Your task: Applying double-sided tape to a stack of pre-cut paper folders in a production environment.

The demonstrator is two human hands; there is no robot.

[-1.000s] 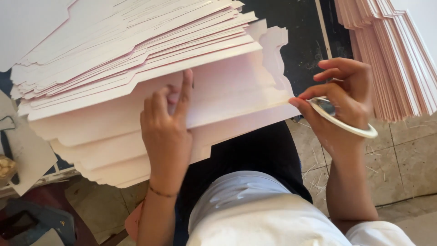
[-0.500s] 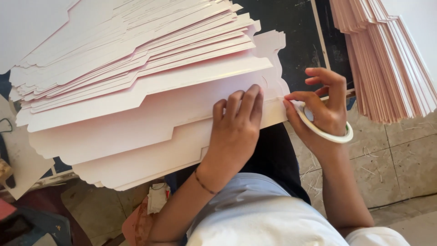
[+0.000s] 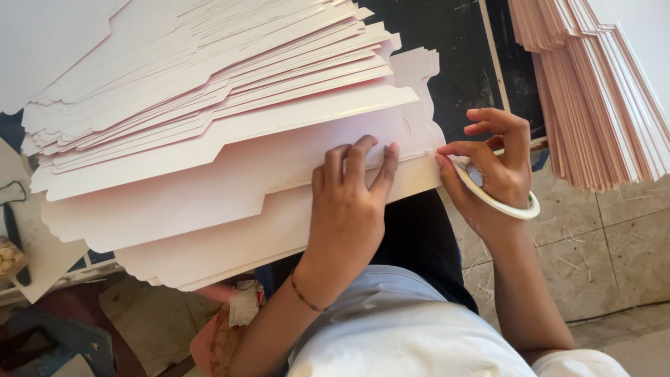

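My left hand [image 3: 349, 202] presses flat, fingers spread, on the pink card sheet [image 3: 230, 188] across my lap. My right hand [image 3: 495, 167] pinches the tape roll [image 3: 499, 199] at the sheet's edge. Taping underway; next, steady pull along the fold.

Left hand [image 3: 347, 202] lies flat, fingers spread forward — right hand [image 3: 492, 167] curled, fingertips pinched leftward.

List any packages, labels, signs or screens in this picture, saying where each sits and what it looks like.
No labels, signs or screens show; only packaging material.
Flat box blanks: fanned stack on the lap, pale pink die-cut card with tabs.
Second card stack: upper right, pink sheets seen edge-on.
Tape roll: white ring hanging around the right hand.
Left hand: pressed flat on the lowest blank.
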